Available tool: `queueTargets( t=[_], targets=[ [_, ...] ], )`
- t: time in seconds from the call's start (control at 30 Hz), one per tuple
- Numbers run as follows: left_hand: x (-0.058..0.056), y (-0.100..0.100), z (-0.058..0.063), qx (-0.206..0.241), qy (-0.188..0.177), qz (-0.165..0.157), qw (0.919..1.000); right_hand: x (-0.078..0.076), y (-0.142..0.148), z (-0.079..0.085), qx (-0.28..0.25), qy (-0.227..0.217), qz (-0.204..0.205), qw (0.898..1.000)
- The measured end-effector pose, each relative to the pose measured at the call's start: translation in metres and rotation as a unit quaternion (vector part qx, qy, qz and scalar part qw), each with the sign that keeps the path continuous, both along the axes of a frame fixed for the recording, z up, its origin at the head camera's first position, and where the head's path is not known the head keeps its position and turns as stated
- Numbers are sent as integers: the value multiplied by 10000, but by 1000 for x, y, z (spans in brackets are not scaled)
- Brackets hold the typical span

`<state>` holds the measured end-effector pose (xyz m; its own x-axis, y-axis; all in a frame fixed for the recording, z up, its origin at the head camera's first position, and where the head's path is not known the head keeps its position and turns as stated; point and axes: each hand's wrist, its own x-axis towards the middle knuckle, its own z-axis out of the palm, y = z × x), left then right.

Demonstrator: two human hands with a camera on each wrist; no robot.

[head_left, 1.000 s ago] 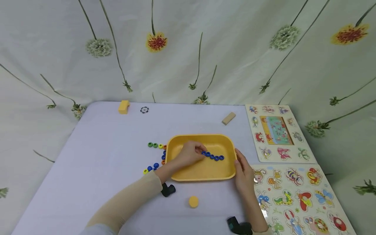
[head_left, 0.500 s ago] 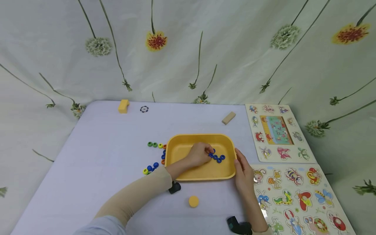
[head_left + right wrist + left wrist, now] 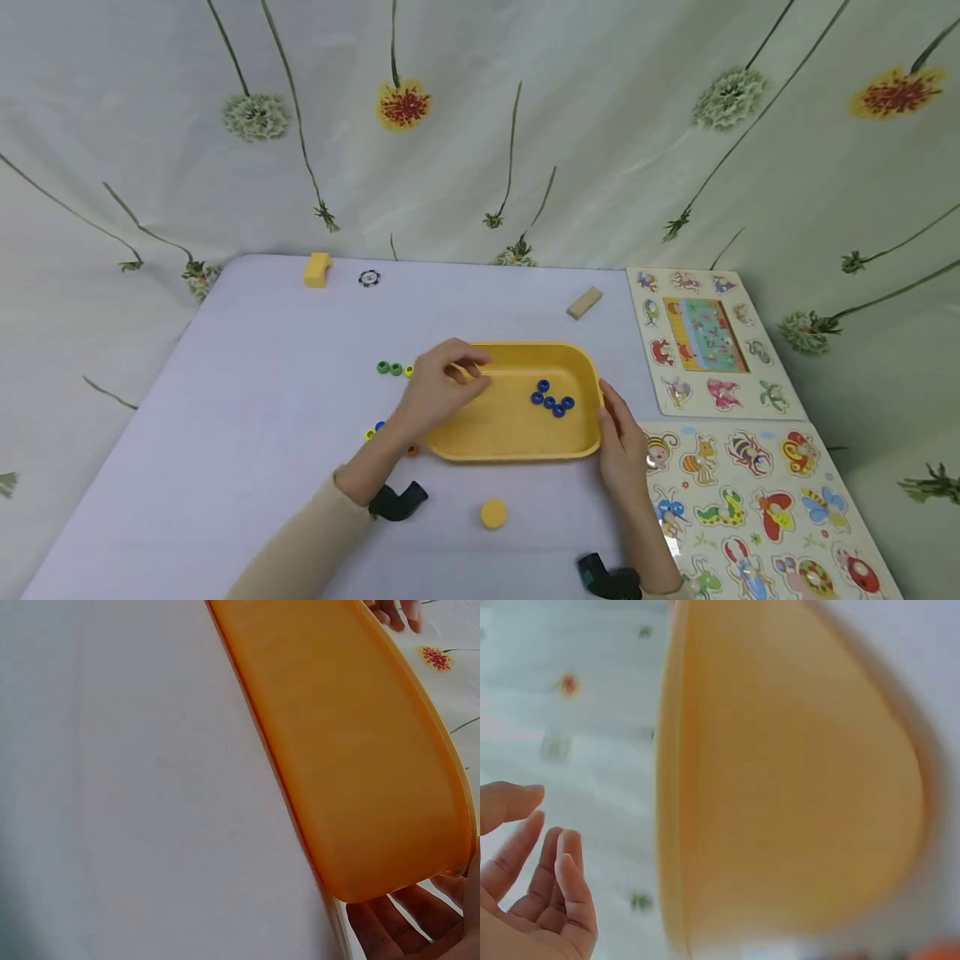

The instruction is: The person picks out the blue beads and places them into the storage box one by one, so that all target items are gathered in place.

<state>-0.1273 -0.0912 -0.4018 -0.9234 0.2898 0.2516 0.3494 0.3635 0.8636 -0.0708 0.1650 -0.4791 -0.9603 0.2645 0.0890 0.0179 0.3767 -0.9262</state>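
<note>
Left hand [image 3: 438, 387] hovers over tray's [image 3: 510, 433] left end, fingers loosely curled, holding nothing. Right hand [image 3: 621, 442] rests w/ straight fingers on tray's right rim. Blue rings [image 3: 551, 401] lie in tray betw. both hands.

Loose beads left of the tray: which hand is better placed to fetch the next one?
Probably the left hand: it hovers empty over the tray's left rim, beside the loose beads. The right hand rests against the tray's far side.

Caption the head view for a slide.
Left hand hovers over a yellow tray of blue rings; right hand steadies its edge.
</note>
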Motion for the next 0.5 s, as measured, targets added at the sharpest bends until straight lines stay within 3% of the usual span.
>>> queueTargets(
  t=[0.1,0.23,0.33,0.5],
  targets=[
    [-3,-39,-5,162,233,496,9984,0,0,1,-30,38,-18,10000],
    [-8,-79,-24,-101,-145,1056,9943,0,1,2,-108,51,-29,9999],
    [-8,-94,-38,-305,-572,1172,9910,0,1,1,-163,51,-18,9999],
    [-6,-103,-54,-468,-920,988,9897,1,-1,0,-222,79,30,9997]
  ],
)
